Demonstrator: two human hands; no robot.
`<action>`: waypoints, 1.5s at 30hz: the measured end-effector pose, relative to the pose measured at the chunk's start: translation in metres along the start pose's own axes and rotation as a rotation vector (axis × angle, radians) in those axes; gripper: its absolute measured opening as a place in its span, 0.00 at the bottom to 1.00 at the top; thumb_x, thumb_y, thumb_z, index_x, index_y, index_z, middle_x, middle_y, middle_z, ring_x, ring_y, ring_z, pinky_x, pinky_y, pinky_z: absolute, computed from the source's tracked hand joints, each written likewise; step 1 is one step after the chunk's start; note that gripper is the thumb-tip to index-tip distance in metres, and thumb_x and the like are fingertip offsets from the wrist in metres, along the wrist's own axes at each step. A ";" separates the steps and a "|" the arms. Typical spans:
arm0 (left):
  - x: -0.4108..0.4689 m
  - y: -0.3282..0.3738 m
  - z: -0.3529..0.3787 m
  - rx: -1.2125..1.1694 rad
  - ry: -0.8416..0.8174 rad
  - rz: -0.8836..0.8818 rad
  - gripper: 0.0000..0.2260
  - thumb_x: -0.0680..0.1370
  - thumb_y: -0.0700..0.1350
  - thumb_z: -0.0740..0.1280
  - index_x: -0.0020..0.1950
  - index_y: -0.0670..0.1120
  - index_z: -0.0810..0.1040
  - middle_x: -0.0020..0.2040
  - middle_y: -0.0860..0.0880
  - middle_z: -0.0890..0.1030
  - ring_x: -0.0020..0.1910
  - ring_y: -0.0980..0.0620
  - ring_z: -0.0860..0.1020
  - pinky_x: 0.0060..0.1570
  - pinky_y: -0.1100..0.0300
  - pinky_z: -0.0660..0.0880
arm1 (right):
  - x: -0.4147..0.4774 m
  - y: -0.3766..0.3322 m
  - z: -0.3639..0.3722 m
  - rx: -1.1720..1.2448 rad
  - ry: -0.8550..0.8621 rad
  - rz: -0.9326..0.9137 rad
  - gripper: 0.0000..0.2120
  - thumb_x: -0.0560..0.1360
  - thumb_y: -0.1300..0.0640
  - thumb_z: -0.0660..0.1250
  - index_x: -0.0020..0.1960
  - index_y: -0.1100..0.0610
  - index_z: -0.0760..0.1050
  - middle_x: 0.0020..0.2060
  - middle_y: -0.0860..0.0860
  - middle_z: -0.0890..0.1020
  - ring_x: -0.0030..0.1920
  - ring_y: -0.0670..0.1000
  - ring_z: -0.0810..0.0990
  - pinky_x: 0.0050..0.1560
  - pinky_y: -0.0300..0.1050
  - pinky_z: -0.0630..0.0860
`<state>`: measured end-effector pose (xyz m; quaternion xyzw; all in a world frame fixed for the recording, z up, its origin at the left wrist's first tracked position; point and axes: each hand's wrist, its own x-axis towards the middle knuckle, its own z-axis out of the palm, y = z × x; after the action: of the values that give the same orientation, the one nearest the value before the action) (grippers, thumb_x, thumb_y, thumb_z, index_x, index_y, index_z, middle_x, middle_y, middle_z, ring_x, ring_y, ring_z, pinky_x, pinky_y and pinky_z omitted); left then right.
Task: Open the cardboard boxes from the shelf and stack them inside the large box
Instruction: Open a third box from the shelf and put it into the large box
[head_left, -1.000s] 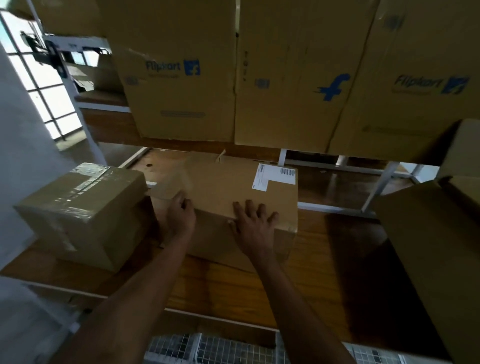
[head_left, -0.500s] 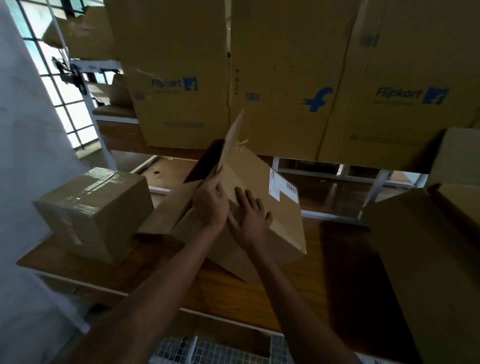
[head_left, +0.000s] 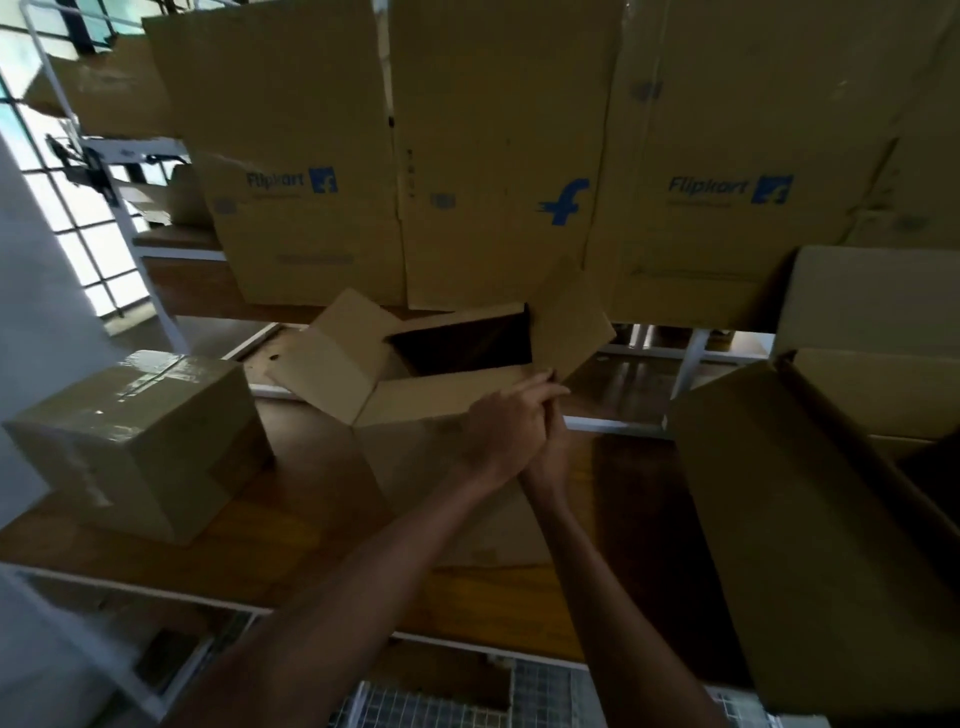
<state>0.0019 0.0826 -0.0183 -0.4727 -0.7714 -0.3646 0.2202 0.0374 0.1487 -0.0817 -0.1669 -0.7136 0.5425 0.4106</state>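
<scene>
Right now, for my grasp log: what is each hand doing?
Left hand: grips the open box at its rim.
Right hand: mostly hidden behind the left; cannot tell.

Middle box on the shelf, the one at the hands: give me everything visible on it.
Open box: plain brown cardboard, standing on the wooden shelf. Top flaps are spread: left flap folded outward, right flap raised, interior dark. Left hand and right hand meet at its near right corner; grip unclear.
</scene>
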 end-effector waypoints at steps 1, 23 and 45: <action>-0.001 0.002 0.005 -0.029 -0.033 0.026 0.15 0.82 0.41 0.62 0.65 0.51 0.82 0.66 0.50 0.82 0.57 0.52 0.83 0.55 0.56 0.82 | -0.001 0.001 -0.009 0.004 0.020 0.011 0.17 0.83 0.53 0.65 0.71 0.51 0.71 0.57 0.45 0.81 0.55 0.43 0.82 0.52 0.41 0.81; 0.053 -0.114 -0.031 0.392 -0.314 -0.423 0.21 0.81 0.61 0.55 0.61 0.52 0.80 0.60 0.46 0.79 0.59 0.42 0.76 0.60 0.44 0.72 | 0.018 -0.012 -0.061 -0.201 0.535 0.156 0.51 0.75 0.56 0.74 0.83 0.49 0.41 0.83 0.54 0.47 0.82 0.56 0.48 0.80 0.63 0.54; 0.022 -0.089 -0.117 -0.067 -0.850 -0.514 0.16 0.80 0.52 0.72 0.66 0.51 0.79 0.55 0.52 0.82 0.49 0.58 0.80 0.43 0.62 0.75 | 0.045 -0.087 -0.042 -0.813 -0.573 0.192 0.23 0.80 0.45 0.67 0.73 0.48 0.71 0.60 0.49 0.80 0.56 0.51 0.80 0.56 0.52 0.81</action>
<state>-0.0876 -0.0208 0.0403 -0.3808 -0.8724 -0.2069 -0.2263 0.0599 0.1751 0.0189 -0.2228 -0.9325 0.2800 0.0485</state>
